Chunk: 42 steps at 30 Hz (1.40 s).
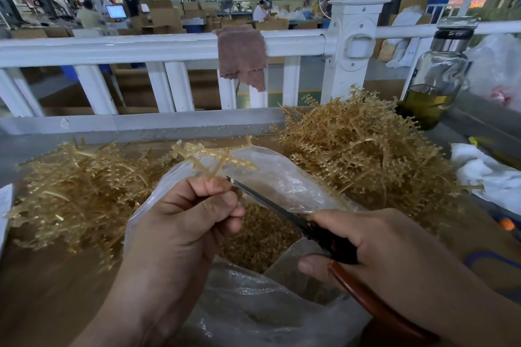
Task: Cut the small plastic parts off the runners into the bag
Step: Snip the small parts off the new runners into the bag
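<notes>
Two hands work above the open bag. The left hand pinches a runner by its stem, branches fanned just beyond its fingertips; the right hand is closed round the scissors, tips beside the left thumb. A careless snip could nick that thumb, or flick parts past the bag's mouth. Below both hands, the bag holds a heap of cut parts.
</notes>
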### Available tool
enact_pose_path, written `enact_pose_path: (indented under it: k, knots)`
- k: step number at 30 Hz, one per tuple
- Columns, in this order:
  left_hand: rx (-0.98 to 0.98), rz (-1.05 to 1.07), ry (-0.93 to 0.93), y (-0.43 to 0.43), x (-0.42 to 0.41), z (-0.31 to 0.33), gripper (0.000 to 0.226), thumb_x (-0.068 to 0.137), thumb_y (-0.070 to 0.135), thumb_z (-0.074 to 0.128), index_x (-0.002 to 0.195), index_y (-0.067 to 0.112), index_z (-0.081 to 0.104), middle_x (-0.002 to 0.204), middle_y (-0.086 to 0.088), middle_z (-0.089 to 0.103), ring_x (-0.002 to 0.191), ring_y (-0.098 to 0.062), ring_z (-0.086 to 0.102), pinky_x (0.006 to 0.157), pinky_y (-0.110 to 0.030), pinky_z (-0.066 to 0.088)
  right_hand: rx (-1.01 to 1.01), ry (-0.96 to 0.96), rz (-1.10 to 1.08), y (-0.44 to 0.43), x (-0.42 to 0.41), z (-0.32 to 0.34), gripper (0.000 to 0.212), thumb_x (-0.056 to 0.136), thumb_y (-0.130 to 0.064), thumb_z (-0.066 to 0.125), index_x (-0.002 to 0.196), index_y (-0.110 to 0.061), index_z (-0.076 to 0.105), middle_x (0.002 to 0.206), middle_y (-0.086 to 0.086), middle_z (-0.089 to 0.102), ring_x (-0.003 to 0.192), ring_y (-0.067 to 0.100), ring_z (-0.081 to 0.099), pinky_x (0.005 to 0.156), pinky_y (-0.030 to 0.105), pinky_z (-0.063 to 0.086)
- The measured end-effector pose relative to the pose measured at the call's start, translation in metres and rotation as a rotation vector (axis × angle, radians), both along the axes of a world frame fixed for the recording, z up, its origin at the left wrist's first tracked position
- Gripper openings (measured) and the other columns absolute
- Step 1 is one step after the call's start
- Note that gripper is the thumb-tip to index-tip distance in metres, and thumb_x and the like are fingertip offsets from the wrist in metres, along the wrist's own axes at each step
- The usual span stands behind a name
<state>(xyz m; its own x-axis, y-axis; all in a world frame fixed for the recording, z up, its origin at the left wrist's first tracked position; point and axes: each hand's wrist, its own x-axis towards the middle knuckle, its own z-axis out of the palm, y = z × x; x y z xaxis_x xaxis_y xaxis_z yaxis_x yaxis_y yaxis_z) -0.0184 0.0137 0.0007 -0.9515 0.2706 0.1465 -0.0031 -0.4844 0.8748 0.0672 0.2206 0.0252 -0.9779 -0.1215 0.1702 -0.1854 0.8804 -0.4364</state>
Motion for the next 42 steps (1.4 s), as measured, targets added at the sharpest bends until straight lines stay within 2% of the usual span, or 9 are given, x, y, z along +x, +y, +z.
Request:
enact_pose_path:
  k: [9,15,19,21,25,28,31,38,42]
  knots:
    - [-0.009,0.004,0.0,-0.0021,0.0,0.0018,0.011,0.064,0.011,0.072,0.062,0.021,0.07,0.067,-0.001,0.063,0.061,-0.011,0.063,0.054,-0.02,0.053,0.025,0.002,0.037,0.0038,-0.0003,-0.001,0.053,0.078,-0.078,0.053,0.101,-0.031,0.061,0.081,-0.016,0.062,0.069,0.002,0.058,0.059,0.016,0.042]
    - [-0.017,0.012,0.008,-0.003,-0.001,0.002,0.022,0.065,0.0,0.074,0.064,0.021,0.067,0.069,-0.003,0.06,0.062,-0.013,0.062,0.053,-0.021,0.052,0.018,0.004,0.029,0.0039,-0.0003,-0.0013,0.053,0.078,-0.079,0.051,0.101,-0.032,0.061,0.082,-0.016,0.063,0.073,0.003,0.06,0.062,0.018,0.044]
    - [-0.005,0.026,0.001,-0.0038,-0.0014,0.0011,0.015,0.065,0.007,0.068,0.064,0.022,0.066,0.068,-0.002,0.059,0.059,-0.012,0.06,0.051,-0.02,0.05,-0.016,-0.007,0.022,0.0048,-0.0001,-0.0003,0.059,0.076,-0.08,0.049,0.106,-0.031,0.061,0.083,-0.014,0.066,0.075,0.003,0.062,0.066,0.022,0.047]
    - [-0.018,0.021,0.008,-0.0039,-0.0019,0.0006,0.014,0.062,0.008,0.07,0.065,0.021,0.067,0.069,-0.002,0.06,0.06,-0.012,0.06,0.051,-0.02,0.05,-0.013,-0.017,0.026,0.0045,0.0,0.0005,0.058,0.076,-0.08,0.049,0.105,-0.031,0.061,0.083,-0.014,0.064,0.074,0.003,0.061,0.063,0.019,0.045]
    - [-0.03,0.025,0.012,-0.0053,-0.0032,-0.0007,0.014,0.061,0.009,0.074,0.066,0.021,0.068,0.07,-0.003,0.06,0.061,-0.012,0.06,0.052,-0.02,0.05,0.008,-0.034,0.015,0.0034,0.0002,0.0001,0.063,0.073,-0.081,0.044,0.11,-0.032,0.06,0.086,-0.014,0.067,0.075,0.001,0.061,0.069,0.023,0.047]
    - [-0.039,0.018,0.024,-0.0056,-0.0029,-0.0004,0.02,0.058,0.005,0.078,0.064,0.021,0.069,0.069,-0.003,0.061,0.061,-0.013,0.06,0.052,-0.021,0.051,0.025,-0.031,0.017,0.0031,-0.0001,0.0004,0.063,0.073,-0.08,0.044,0.106,-0.03,0.061,0.082,-0.013,0.065,0.073,0.003,0.061,0.065,0.023,0.046]
    - [-0.046,0.019,0.025,-0.0042,-0.0014,0.0001,0.018,0.065,0.003,0.075,0.065,0.02,0.069,0.068,-0.005,0.061,0.061,-0.013,0.061,0.053,-0.021,0.052,0.026,-0.016,0.009,0.0021,0.0003,0.0009,0.059,0.072,-0.079,0.043,0.103,-0.032,0.062,0.078,-0.012,0.064,0.071,0.004,0.06,0.063,0.02,0.044]
    - [-0.065,0.028,0.022,-0.0034,-0.0009,-0.0002,0.018,0.062,0.004,0.078,0.064,0.02,0.07,0.068,-0.005,0.063,0.061,-0.013,0.062,0.052,-0.021,0.052,0.022,0.019,0.024,0.0016,0.0009,0.0023,0.048,0.076,-0.072,0.056,0.099,-0.031,0.065,0.079,-0.021,0.065,0.073,-0.003,0.061,0.062,0.012,0.043]
    - [-0.058,0.03,0.023,-0.0035,-0.002,-0.0023,0.016,0.068,0.005,0.07,0.063,0.02,0.07,0.068,-0.005,0.063,0.062,-0.013,0.062,0.053,-0.021,0.052,0.018,0.02,0.03,-0.0002,0.0009,0.0036,0.045,0.078,-0.068,0.058,0.092,-0.027,0.064,0.077,-0.02,0.063,0.068,-0.002,0.06,0.059,0.012,0.041]
